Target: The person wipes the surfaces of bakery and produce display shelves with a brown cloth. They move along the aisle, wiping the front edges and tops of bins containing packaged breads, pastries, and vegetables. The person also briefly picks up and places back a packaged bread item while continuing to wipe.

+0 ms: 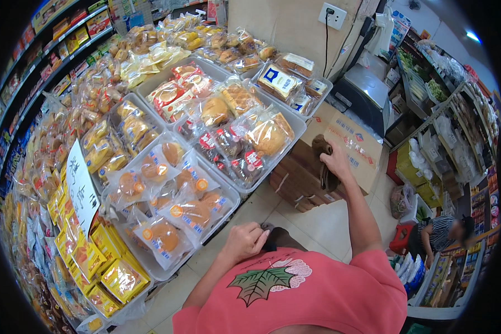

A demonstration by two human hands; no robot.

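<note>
My right hand (pixel 337 159) grips a crumpled brown cloth (pixel 326 167), which hangs down beside cardboard boxes (pixel 352 142). My left hand (pixel 245 242) is in front of my body with its fingers curled; whether anything is inside it cannot be made out. Beyond my left hand stands a clear plastic bin (pixel 234 198) of wrapped round buns (pixel 163 236). Another bin (pixel 297 127) holds wrapped breads and dark packets. Farther back, a smaller bin (pixel 327 89) holds wrapped cakes (pixel 275 79).
Yellow snack packets (pixel 123 279) and a handwritten sign (pixel 81 190) lie left. Shelves of packaged goods (pixel 67 37) line the far left. A weighing scale (pixel 361 94) stands behind the boxes. Another person (pixel 436 236) is at the right near a red stool (pixel 401 238).
</note>
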